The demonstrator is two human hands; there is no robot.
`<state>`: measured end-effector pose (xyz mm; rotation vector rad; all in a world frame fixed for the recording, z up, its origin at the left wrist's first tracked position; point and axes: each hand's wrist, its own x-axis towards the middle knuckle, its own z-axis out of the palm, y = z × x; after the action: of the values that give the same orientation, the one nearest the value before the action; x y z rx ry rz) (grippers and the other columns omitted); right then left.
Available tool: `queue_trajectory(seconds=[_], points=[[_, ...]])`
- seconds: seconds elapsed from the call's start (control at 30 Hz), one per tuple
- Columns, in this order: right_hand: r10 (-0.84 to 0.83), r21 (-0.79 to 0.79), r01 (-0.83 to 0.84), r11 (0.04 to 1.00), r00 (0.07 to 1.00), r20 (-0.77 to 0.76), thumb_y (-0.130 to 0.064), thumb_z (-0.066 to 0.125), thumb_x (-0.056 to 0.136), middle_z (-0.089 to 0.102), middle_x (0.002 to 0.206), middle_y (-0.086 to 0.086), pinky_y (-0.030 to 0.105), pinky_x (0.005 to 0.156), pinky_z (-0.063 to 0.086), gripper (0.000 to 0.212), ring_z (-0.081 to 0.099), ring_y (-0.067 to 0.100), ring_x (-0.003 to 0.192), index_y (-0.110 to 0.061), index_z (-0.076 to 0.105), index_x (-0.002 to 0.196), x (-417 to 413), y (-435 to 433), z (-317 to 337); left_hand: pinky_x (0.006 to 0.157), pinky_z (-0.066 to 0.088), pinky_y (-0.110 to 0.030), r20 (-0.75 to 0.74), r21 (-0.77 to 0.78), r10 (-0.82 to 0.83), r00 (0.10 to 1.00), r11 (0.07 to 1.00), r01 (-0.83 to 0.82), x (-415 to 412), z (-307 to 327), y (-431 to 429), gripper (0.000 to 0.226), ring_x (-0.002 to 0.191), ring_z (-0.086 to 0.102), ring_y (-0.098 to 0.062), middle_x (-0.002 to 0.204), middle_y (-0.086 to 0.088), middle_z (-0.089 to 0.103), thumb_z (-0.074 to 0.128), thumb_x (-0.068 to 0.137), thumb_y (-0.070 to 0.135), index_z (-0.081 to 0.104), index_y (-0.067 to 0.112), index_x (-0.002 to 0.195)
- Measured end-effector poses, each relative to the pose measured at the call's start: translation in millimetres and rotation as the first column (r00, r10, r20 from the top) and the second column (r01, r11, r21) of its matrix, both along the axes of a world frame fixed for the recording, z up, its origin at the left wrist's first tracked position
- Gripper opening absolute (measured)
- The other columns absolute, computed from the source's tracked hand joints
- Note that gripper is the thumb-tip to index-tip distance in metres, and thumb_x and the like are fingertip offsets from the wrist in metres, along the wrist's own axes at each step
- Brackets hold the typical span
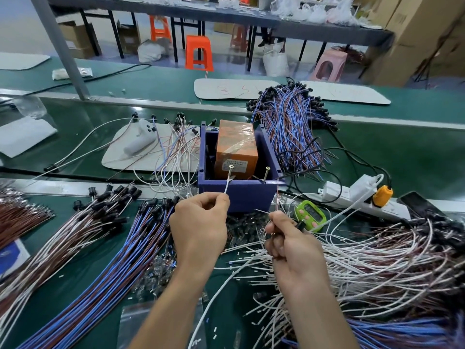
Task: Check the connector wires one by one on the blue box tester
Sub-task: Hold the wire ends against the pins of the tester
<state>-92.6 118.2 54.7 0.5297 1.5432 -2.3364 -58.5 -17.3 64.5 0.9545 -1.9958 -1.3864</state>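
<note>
The blue box tester [241, 192] stands mid-table with an orange taped block [236, 147] inside and two brass screws [231, 168] on its front rim. My left hand [201, 227] pinches a white wire end [227, 186] that reaches up to the left screw. My right hand [289, 245] pinches a thin red-brown wire [277, 197] rising towards the right screw [267, 169]; it also holds a black connector. White and brown connector wires [377, 263] are heaped to the right.
Bundles of blue, brown and white wires [100, 248] lie at left; another blue bundle [292, 127] lies behind the box. A green timer [310, 214], a white power strip [362, 197], a phone and a white controller [141, 139] sit around.
</note>
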Motion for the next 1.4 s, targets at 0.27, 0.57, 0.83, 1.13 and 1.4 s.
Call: queue_trajectory(seconds=[0.27, 0.57, 0.83, 1.13, 1.4], points=[[0.072, 0.027, -0.071, 0.997, 0.997, -0.019, -0.008, 0.07, 0.093, 0.058, 0.053, 0.008, 0.021, 0.043, 0.031, 0.012, 0.032, 0.011, 0.039, -0.002, 0.065, 0.084, -2.1, -5.2, 0.9, 0.046, 0.039, -0.015, -0.011, 0.005, -0.007, 1.0, 1.0, 0.007, 0.4, -1.6, -1.6, 0.027, 0.05, 0.061, 0.001, 0.054, 0.022, 0.066, 0.075, 0.087, 0.038, 0.071, 0.035, 0.06], [0.083, 0.001, -0.083, 0.997, 0.996, -0.032, -0.008, 0.067, 0.094, 0.056, 0.054, 0.008, 0.021, 0.043, 0.034, 0.013, 0.031, 0.011, 0.038, -0.002, 0.065, 0.083, 11.4, 7.0, 5.4, 0.045, 0.043, -0.021, -0.045, 0.03, -0.023, 0.999, 0.999, 0.024, 10.5, 0.4, -1.7, 0.018, 0.042, 0.058, -0.002, 0.056, 0.019, 0.068, 0.074, 0.085, 0.042, 0.071, 0.058, 0.079], [0.3, 0.058, -0.295, 0.954, 0.944, -0.139, -0.002, 0.064, 0.093, 0.05, 0.045, 0.002, 0.021, 0.041, 0.028, 0.042, 0.032, 0.01, 0.036, -0.019, 0.069, 0.055, 43.1, 9.5, 16.7, 0.064, 0.052, -0.019, -0.15, 0.384, -0.368, 0.918, 0.834, 0.397, 28.8, 4.7, 14.9, 0.009, 0.064, 0.068, -0.003, 0.07, 0.002, 0.077, 0.081, 0.08, 0.019, 0.084, 0.025, 0.073], [0.246, 0.111, -0.233, 0.966, 0.962, -0.12, -0.005, 0.064, 0.095, 0.063, 0.063, 0.014, 0.022, 0.043, 0.026, 0.027, 0.033, 0.013, 0.043, -0.011, 0.076, 0.072, 54.2, 48.3, 27.5, 0.072, 0.049, -0.024, -0.285, 0.54, -0.513, 0.809, 0.612, 0.578, 40.9, 14.6, 39.9, 0.019, 0.065, 0.061, -0.008, 0.066, 0.004, 0.07, 0.08, 0.066, 0.034, 0.084, 0.02, 0.078], [-0.119, -0.149, 0.097, 0.984, 0.983, -0.143, -0.021, 0.048, 0.106, 0.074, 0.091, 0.023, 0.032, 0.062, 0.061, 0.032, 0.075, 0.03, 0.077, 0.003, 0.069, 0.098, 45.3, 138.6, 45.2, 0.084, 0.049, -0.039, -0.229, 0.635, -0.369, 0.901, 0.645, 0.425, 32.2, 12.4, 71.3, 0.027, 0.06, 0.054, -0.012, 0.065, 0.002, 0.061, 0.072, 0.091, 0.017, 0.08, 0.019, 0.065]])
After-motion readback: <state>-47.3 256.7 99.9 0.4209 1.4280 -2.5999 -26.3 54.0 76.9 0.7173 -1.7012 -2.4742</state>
